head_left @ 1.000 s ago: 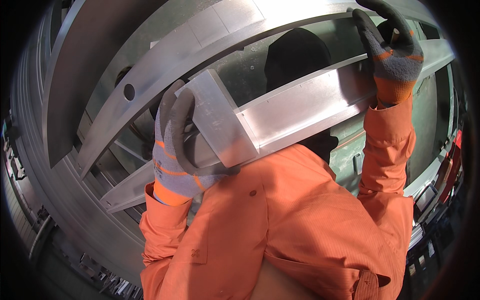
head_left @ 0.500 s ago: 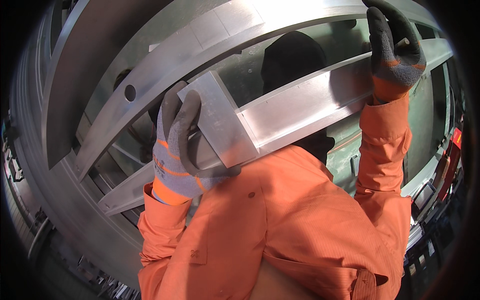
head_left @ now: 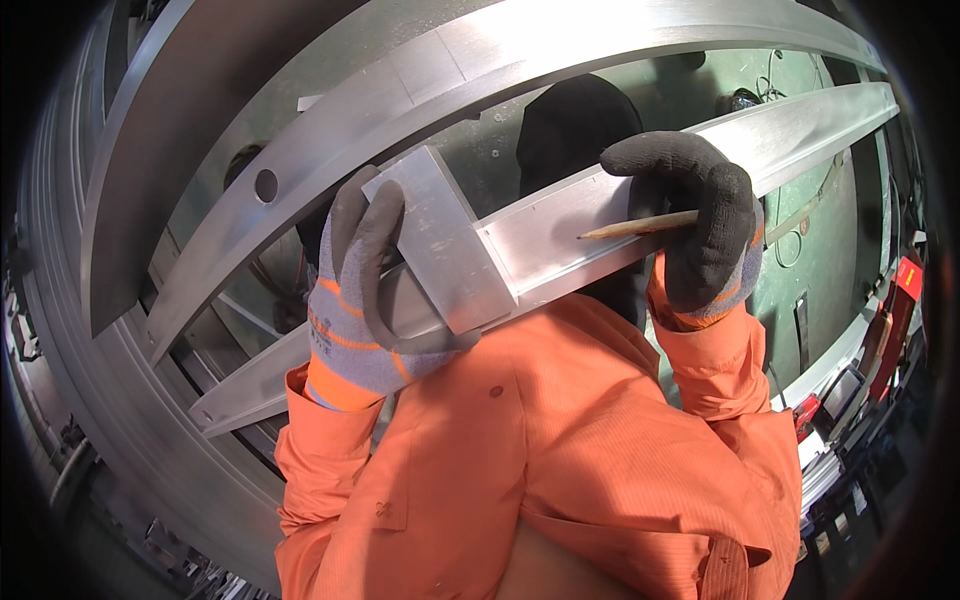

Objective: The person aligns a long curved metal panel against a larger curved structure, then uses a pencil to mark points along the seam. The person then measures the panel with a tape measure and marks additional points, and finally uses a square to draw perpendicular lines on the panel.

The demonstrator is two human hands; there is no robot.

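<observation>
My left hand (head_left: 365,290), in a grey glove with orange stripes and a dark palm, presses a flat metal square (head_left: 445,240) against a long aluminium bar (head_left: 560,235) that runs diagonally from lower left to upper right. My right hand (head_left: 700,230), in a dark grey glove, holds a pencil (head_left: 635,225) with its tip pointing left onto the bar, just right of the square. Both arms wear orange sleeves.
A wider aluminium profile (head_left: 480,70) arcs above the bar. More metal rails (head_left: 120,400) lie along the left. A green surface (head_left: 820,250) with cables sits behind on the right. Red and white items (head_left: 900,290) stand at the right edge.
My right hand has come down and left from the bar's far upper end to near the square, and a pencil now shows in it. The left hand keeps pressing the square.
</observation>
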